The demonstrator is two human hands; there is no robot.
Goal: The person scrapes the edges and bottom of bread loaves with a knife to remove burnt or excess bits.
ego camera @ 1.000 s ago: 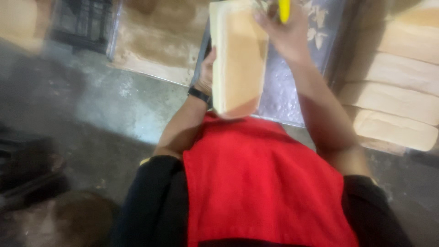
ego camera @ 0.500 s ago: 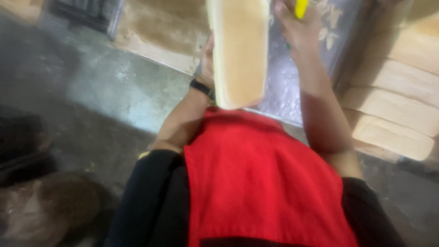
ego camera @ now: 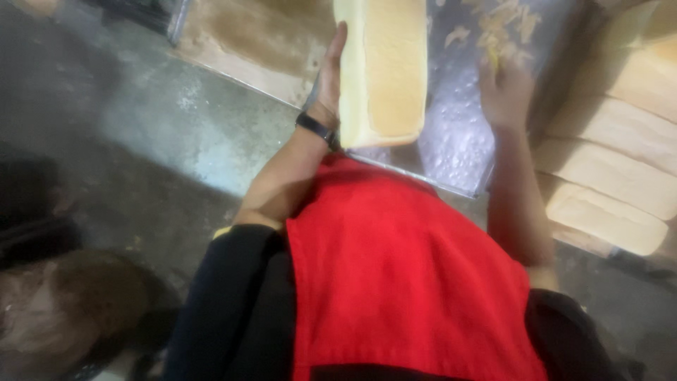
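No pkgs, labels, signs or screens in view.

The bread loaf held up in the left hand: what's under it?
Under the loaf lies a shiny metal tray strewn with crumbs. The left hand grips its side; the tray part directly beneath is covered.
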